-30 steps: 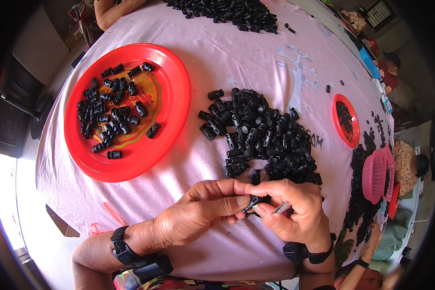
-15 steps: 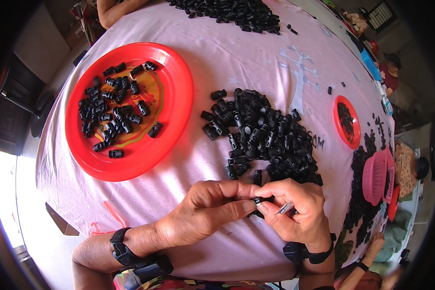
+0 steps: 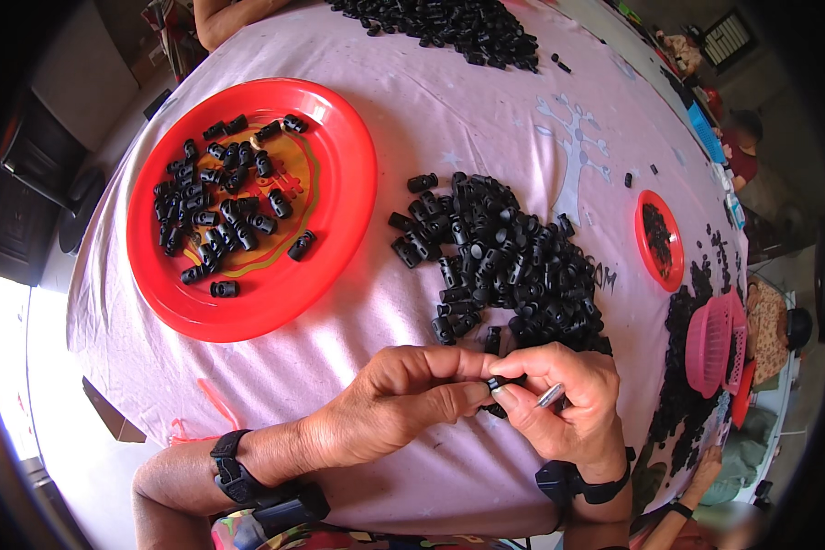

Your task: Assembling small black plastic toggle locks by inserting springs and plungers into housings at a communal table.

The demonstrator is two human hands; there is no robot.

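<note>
One black piece point(image 3: 496, 382) sits between left grip point(image 3: 385, 399) and right grip point(image 3: 574, 417).

On the tablecloth point(image 3: 422, 119): plate point(image 3: 353, 183) at left with small parts point(image 3: 246, 236) in it, main pile point(image 3: 522, 266) right of it just beyond left hand point(image 3: 403, 394) and right hand point(image 3: 564, 399), another pile point(image 3: 449, 32) at back, second plate point(image 3: 674, 266) farther right, basket point(image 3: 703, 344) nearer than that, loose parts point(image 3: 674, 367) beside it.

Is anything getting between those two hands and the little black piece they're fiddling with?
Nothing visible. The left hand and right hand have fingertips right at the black piece. A silvery metal object shows in the right hand's grip, but to the right of the piece.
</note>
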